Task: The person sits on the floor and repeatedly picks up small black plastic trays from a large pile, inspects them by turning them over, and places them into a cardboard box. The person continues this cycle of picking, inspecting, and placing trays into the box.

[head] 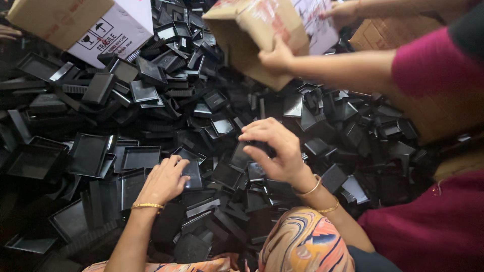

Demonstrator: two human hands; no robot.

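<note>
Trays (141,157) of black plastic crowd every side, leaving no open room. Her left hand (164,181) rests released on one flat tray; her right hand (275,151) pinches a small black piece (241,157), tilted.

tilted cardboard box (252,35); flat carton (75,25), co-worker's magenta sleeve (428,60)

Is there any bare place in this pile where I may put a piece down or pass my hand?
Almost none. Black plastic trays cover the whole surface, edge to edge. The left hand rests on them; the right hand grips one. The least crowded spot is the flatter trays left of the left hand. Under another person's tilted brown cardboard box it is most crowded.
</note>
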